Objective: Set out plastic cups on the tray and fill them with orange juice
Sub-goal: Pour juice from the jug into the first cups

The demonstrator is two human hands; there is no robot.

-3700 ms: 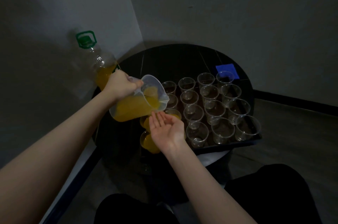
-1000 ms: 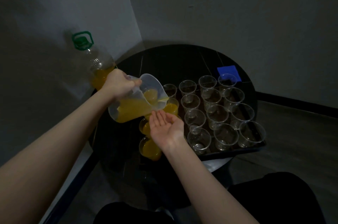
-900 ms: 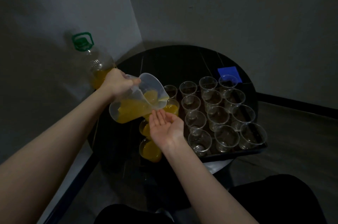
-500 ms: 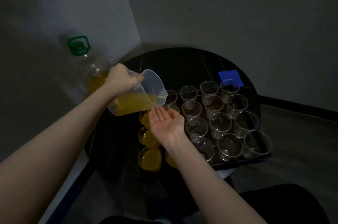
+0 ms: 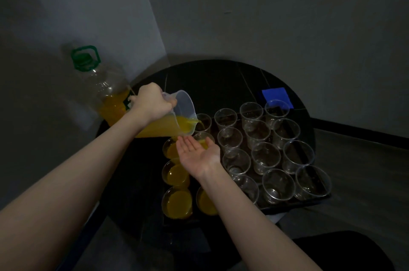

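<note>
Tilted jug (image 5: 177, 116) of juice gripped by left hand (image 5: 152, 102), stream entering cup (image 5: 202, 139); right hand (image 5: 199, 153) held flat, palm up.

Counting up now: one black tray (image 5: 294, 205) on one round table (image 5: 221, 80). Empty cups (image 5: 265, 155) first, three neat columns of four on the right, that's twelve, plus one more at the back (image 5: 203, 121), thirteen. Cups with juice (image 5: 177, 202): three down the left edge, one beside the nearest, and a fifth (image 5: 202, 137) peeking out behind the palm, so five. Eighteen cups on show, though the open palm may well be hiding another. One clear jug (image 5: 183, 104), one big green-capped bottle (image 5: 106, 89), one blue square (image 5: 276, 93). And two hands, left (image 5: 152, 102) and right (image 5: 198, 153).
</note>
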